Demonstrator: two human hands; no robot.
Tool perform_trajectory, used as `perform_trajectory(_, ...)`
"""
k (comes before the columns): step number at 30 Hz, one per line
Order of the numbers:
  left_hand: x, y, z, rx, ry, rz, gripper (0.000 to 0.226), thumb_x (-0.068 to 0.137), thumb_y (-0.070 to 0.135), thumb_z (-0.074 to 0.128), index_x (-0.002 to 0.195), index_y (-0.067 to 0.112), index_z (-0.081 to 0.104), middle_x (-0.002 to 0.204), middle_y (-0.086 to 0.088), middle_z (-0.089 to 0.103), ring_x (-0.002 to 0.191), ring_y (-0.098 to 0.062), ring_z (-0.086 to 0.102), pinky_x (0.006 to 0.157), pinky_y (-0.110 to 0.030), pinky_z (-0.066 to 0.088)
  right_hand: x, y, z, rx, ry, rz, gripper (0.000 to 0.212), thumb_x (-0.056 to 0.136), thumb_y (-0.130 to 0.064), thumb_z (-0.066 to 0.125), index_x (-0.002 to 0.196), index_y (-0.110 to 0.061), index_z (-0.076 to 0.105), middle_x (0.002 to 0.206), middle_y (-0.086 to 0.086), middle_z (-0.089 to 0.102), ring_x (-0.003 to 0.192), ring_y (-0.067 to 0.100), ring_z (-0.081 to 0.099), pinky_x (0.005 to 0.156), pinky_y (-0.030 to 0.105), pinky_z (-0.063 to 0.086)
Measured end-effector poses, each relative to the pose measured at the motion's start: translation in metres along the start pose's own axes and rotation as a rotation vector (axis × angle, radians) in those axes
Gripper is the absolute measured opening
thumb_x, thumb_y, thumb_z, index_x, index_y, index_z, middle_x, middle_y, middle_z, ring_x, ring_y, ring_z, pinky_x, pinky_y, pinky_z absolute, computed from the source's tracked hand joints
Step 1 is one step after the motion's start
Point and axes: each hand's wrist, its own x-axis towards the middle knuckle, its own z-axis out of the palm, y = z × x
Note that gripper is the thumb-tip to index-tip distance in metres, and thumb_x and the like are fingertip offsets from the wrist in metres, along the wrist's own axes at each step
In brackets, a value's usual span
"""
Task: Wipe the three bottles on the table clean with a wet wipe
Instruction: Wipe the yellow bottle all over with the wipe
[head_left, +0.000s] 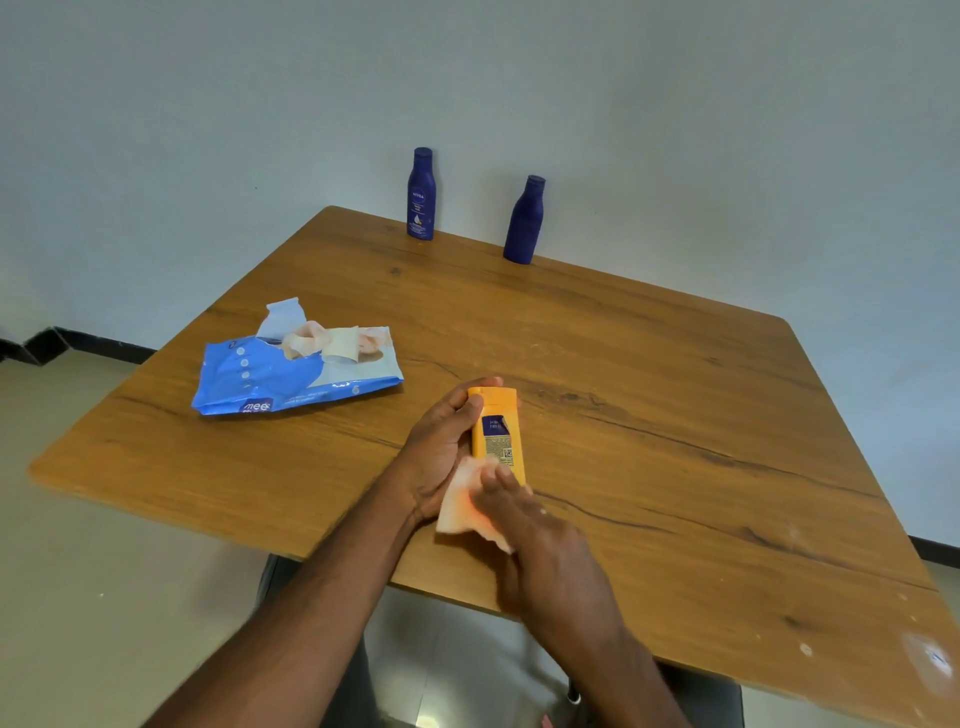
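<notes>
My left hand (441, 447) grips a yellow-orange bottle (497, 431) above the near middle of the wooden table (649, 415), label side up. My right hand (540, 540) holds a white wet wipe (460, 501) against the bottle's lower end; the hand is blurred. Two dark blue bottles stand upright at the table's far edge: one with a white label (421, 195) on the left, and a plain one (524, 221) to its right.
A blue wet wipe pack (291, 376) lies open on the left part of the table, with a wipe sticking out of its flap. A pale wall rises behind the table. Tiled floor shows on the left and below.
</notes>
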Motion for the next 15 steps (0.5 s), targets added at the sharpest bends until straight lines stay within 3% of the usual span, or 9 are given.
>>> perform_trajectory(2, 0.003, -0.003, 0.0, -0.037, 0.025, -0.002, 0.034, 0.105, 0.019, 0.047, 0.137, 0.012, 0.054, 0.129, -0.022, 0.066, 0.114, -0.035, 0.063, 0.098, -0.053, 0.05, -0.01, -0.002, -0.012, 0.199, 0.023, 0.114, 0.048, 0.097, -0.003, 0.058, 0.135, -0.032, 0.061, 0.141, -0.015, 0.057, 0.131, -0.001, 0.051, 0.109, 0.023, 0.044)
perform_trajectory(4, 0.004, -0.004, 0.0, -0.093, 0.045, 0.007, 0.037, 0.102, 0.019, 0.052, 0.136, 0.005, 0.052, 0.127, -0.027, 0.065, 0.114, -0.036, 0.062, 0.104, -0.056, 0.048, -0.01, -0.001, -0.027, 0.644, 0.2, 0.315, 0.03, 0.101, -0.006, 0.053, 0.115, -0.026, 0.072, 0.106, -0.004, 0.077, 0.099, 0.008, 0.069, 0.084, 0.028, 0.055)
perform_trajectory(6, 0.005, -0.004, -0.001, -0.093, 0.062, 0.012, 0.035, 0.097, 0.02, 0.059, 0.128, 0.004, 0.057, 0.109, -0.023, 0.071, 0.097, -0.028, 0.069, 0.089, -0.047, 0.059, -0.005, 0.003, -0.042, 1.157, 0.368, 0.56, 0.024, 0.104, -0.013, 0.048, 0.112, -0.019, 0.07, 0.1, 0.007, 0.077, 0.091, 0.019, 0.072, 0.075, 0.032, 0.058)
perform_trajectory(8, 0.006, -0.004, -0.001, -0.082, 0.072, 0.01, 0.025, 0.098, 0.013, 0.059, 0.123, 0.009, 0.059, 0.097, -0.013, 0.071, 0.083, -0.02, 0.07, 0.074, -0.038, 0.062, 0.003, 0.012, -0.049, 1.484, 0.473, 0.673, 0.02, 0.101, -0.016, 0.054, 0.116, -0.017, 0.066, 0.111, 0.011, 0.075, 0.102, 0.023, 0.072, 0.078, 0.034, 0.061)
perform_trajectory(10, 0.006, -0.004, -0.001, -0.083, 0.093, -0.003, 0.025, 0.1, 0.006, 0.055, 0.124, 0.01, 0.06, 0.095, -0.012, 0.069, 0.079, -0.018, 0.068, 0.07, -0.035, 0.062, 0.015, 0.018, -0.046, 1.432, 0.486, 0.652, 0.022, 0.095, -0.012, 0.063, 0.113, -0.023, 0.067, 0.112, 0.009, 0.075, 0.108, 0.027, 0.07, 0.088, 0.043, 0.06)
perform_trajectory(12, 0.006, -0.003, 0.001, -0.09, 0.109, -0.011, 0.027, 0.101, 0.005, 0.051, 0.127, 0.009, 0.059, 0.094, -0.011, 0.069, 0.079, -0.017, 0.068, 0.068, -0.033, 0.062, 0.03, 0.017, -0.038, 1.05, 0.498, 0.546, 0.027, 0.095, -0.007, 0.064, 0.109, -0.028, 0.071, 0.107, 0.002, 0.077, 0.103, 0.021, 0.071, 0.095, 0.05, 0.056)
perform_trajectory(15, 0.004, -0.003, 0.002, -0.123, 0.1, -0.01, 0.03, 0.103, 0.005, 0.047, 0.131, 0.005, 0.058, 0.104, -0.018, 0.069, 0.093, -0.022, 0.066, 0.081, -0.037, 0.061, 0.049, 0.007, -0.028, 0.541, 0.425, 0.294, 0.042, 0.098, -0.006, 0.058, 0.135, -0.025, 0.062, 0.122, -0.001, 0.072, 0.103, 0.009, 0.068, 0.091, 0.03, 0.057)
